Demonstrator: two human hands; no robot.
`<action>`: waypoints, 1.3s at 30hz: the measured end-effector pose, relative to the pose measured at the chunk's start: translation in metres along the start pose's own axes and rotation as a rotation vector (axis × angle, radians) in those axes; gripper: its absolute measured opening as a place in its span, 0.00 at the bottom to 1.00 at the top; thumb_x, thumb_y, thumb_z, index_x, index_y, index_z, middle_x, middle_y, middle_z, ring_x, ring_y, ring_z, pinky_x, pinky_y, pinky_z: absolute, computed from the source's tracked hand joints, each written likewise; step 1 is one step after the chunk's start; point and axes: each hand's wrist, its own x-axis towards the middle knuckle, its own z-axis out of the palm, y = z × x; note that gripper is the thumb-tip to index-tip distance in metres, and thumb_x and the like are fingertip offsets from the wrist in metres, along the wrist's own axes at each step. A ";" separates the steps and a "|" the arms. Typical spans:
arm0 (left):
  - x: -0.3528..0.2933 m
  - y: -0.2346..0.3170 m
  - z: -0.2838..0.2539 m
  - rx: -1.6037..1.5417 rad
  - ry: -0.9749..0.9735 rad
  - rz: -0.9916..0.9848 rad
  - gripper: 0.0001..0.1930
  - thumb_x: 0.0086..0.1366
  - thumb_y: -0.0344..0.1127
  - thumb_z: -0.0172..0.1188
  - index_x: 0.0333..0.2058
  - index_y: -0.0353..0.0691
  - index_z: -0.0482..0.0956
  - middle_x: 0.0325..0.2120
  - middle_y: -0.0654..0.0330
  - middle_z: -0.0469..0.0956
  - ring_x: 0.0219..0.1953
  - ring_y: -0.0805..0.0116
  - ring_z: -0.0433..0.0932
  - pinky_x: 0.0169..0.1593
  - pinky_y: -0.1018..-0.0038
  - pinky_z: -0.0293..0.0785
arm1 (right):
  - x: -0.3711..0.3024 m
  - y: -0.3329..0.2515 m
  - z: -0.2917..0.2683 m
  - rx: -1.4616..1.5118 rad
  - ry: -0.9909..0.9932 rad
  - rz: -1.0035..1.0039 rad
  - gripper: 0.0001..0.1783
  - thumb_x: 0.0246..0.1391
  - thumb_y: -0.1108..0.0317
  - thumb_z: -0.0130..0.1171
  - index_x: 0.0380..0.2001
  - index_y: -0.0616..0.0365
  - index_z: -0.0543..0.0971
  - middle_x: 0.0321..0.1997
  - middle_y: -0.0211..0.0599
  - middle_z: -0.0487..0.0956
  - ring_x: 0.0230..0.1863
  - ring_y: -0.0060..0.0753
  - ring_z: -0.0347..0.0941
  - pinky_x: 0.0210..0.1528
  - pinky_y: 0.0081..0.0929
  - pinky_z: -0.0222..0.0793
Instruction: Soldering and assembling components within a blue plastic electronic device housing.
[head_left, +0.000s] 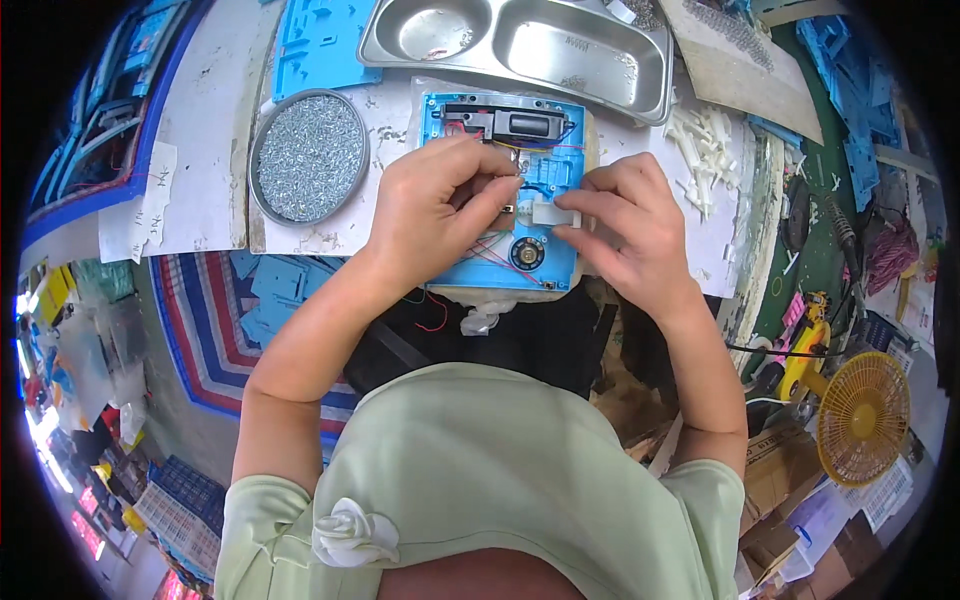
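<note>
A light-blue plastic casing (560, 170) lies at the table's front edge, its inner side up, with a black rectangular module (528, 124), a round speaker (527, 254) and thin coloured wires. Over its left half is my left hand (440, 195), thumb and forefinger pressed together; whatever sits between those fingertips is too small to make out. From the other side my right hand (635, 230) pinches the right end of a small white plastic part (553, 213), which rests at the casing's middle. My left palm hides part of the casing.
Left of the casing stands a round tray (310, 157) full of small screws. Behind is a steel compartment tray (480, 62) holding a few small pieces. White plastic parts (703, 150) lie piled at right. A yellow fan (863, 420) stands at lower right.
</note>
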 end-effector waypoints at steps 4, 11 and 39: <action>0.001 -0.001 0.000 0.025 -0.028 0.004 0.04 0.61 0.27 0.69 0.33 0.37 0.83 0.24 0.61 0.79 0.23 0.69 0.78 0.28 0.73 0.72 | -0.015 0.011 0.013 0.093 0.064 0.051 0.19 0.37 0.70 0.78 0.37 0.55 0.86 0.36 0.34 0.80 0.39 0.40 0.72 0.41 0.34 0.70; 0.001 -0.004 0.001 0.090 -0.034 0.049 0.05 0.59 0.27 0.70 0.33 0.38 0.82 0.24 0.61 0.80 0.24 0.66 0.78 0.28 0.72 0.72 | -0.009 0.004 0.016 0.082 -0.002 0.060 0.16 0.39 0.69 0.77 0.36 0.55 0.86 0.37 0.34 0.80 0.41 0.41 0.72 0.43 0.35 0.70; 0.010 0.012 -0.005 0.567 -0.387 0.434 0.13 0.54 0.31 0.70 0.40 0.46 0.85 0.29 0.61 0.74 0.32 0.59 0.77 0.34 0.63 0.73 | -0.058 0.101 -0.132 -0.752 0.356 0.721 0.10 0.52 0.67 0.62 0.36 0.56 0.87 0.41 0.44 0.84 0.46 0.50 0.78 0.52 0.43 0.74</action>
